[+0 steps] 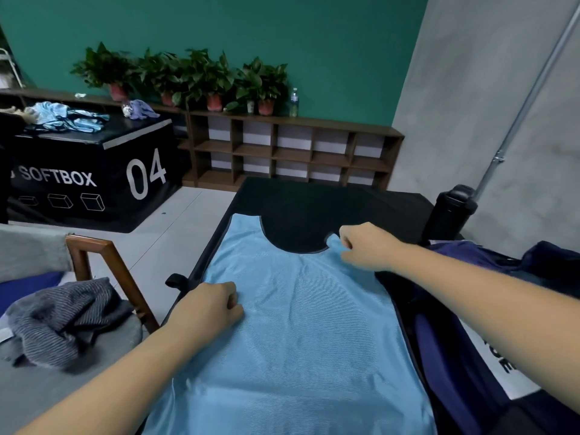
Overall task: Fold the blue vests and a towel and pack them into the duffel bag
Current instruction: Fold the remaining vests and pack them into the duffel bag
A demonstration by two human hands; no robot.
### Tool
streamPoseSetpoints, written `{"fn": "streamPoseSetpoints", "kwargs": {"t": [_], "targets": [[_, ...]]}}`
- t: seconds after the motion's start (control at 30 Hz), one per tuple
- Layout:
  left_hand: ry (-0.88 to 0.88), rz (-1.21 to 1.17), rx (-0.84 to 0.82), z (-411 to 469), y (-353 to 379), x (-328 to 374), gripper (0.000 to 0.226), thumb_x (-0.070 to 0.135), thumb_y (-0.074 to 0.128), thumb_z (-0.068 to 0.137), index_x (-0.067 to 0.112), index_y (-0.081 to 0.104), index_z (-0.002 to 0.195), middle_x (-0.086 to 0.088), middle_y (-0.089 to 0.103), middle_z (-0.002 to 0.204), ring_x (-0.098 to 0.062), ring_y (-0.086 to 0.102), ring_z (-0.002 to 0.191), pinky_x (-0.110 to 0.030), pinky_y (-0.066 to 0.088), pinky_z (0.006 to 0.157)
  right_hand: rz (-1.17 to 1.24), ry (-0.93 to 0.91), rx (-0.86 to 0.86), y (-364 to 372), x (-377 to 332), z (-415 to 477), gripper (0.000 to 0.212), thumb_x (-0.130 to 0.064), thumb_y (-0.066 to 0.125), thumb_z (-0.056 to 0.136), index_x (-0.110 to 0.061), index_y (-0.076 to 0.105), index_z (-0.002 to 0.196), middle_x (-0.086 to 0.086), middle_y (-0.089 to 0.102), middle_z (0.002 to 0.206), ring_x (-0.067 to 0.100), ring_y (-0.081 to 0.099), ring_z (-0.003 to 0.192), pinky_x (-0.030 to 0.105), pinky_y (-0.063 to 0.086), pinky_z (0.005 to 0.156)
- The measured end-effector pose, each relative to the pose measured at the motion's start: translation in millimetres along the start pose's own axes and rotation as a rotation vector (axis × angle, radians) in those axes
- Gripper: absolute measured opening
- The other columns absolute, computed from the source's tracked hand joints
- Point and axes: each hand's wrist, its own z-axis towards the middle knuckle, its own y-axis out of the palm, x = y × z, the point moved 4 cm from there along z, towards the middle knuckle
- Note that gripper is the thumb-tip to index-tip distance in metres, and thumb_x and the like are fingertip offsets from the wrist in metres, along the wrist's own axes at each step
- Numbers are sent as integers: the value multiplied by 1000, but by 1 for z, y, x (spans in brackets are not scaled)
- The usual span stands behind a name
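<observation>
Right hand [364,246]: fingers curled, pinching a shoulder strap of the blue vest [298,324].
Left hand [207,309]: curled at its left edge; grip unclear.
Surface: black table [314,199], green wall [282,36].

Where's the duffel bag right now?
Head view, right side: the duffel bag lies open along the right edge of the blue vest, with a black bottle just beyond its far end.
</observation>
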Motion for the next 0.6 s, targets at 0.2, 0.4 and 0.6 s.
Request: {"fn": "streamPoseSetpoints", "kwargs": {"t": [0.2,0.4,0.6], "targets": [[14,24,-13,0,-1,1,19,36,64,96,22,58,86,3,64,75,-18,63,71,-38,54,66,107,-97,-11,15,-42,-100,12,-20,60,84,-24,48,84,-6,59,81,16,56,74,38,43,62],[16,22,-1,-3,0,1,17,34,65,94,21,58,85,1,64,72,-20,64,70,-38,52,63,218,-96,15,31,-52,-168,16,-19,59,86,-26,45,91,-9,53,82,8,48,74,34,41,67],[35,7,35,8,0,-1,13,35,67,89,27,60,80,7,68,73,-14,64,69,-41,59,66,217,-61,-53,60,-47,-191,15,-23,58,93,-29,46,98,-12,50,87,11,48,79,31,38,65]]}}
